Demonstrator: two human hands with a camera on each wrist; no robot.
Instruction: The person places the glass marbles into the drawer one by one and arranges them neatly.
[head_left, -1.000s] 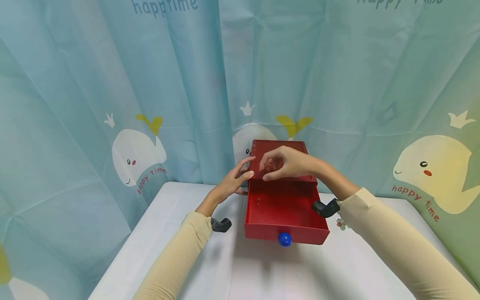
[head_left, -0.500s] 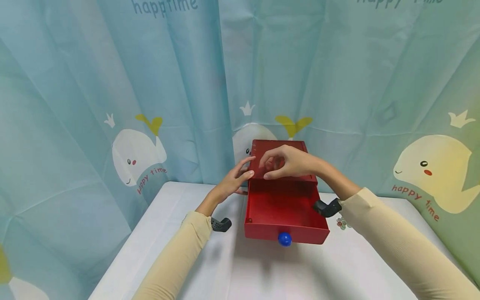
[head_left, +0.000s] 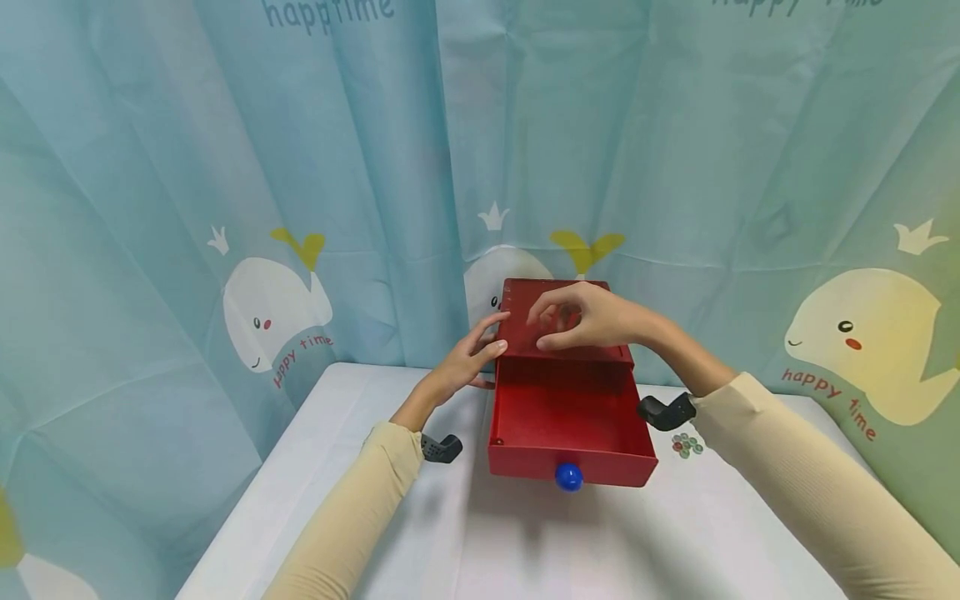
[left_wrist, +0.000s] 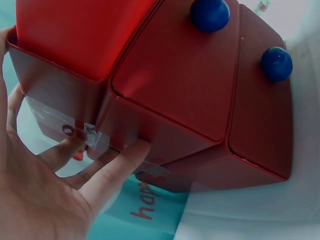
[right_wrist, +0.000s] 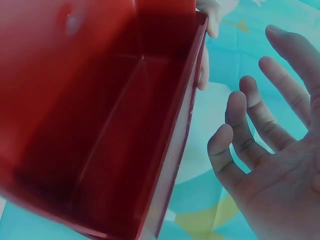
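Red drawer, the uppermost of a red cabinet, jutted towards the front edge of the white worktop, its blue knob foremost and a speck too small to name in its front left corner. Just right of it, on the right hand's side, lay a cluster of small round pieces, green with some red. The drawer's hollow was below the right hand and to its near side — the hand hung over the cabinet top, fingers loosely bent and released, nothing between them. The left hand rested at the cabinet's left side, fingers extended, touching it without gripping. The cabinet stood near the middle of the worktop's back edge — beyond it hung a pale blue curtain printed with whales.
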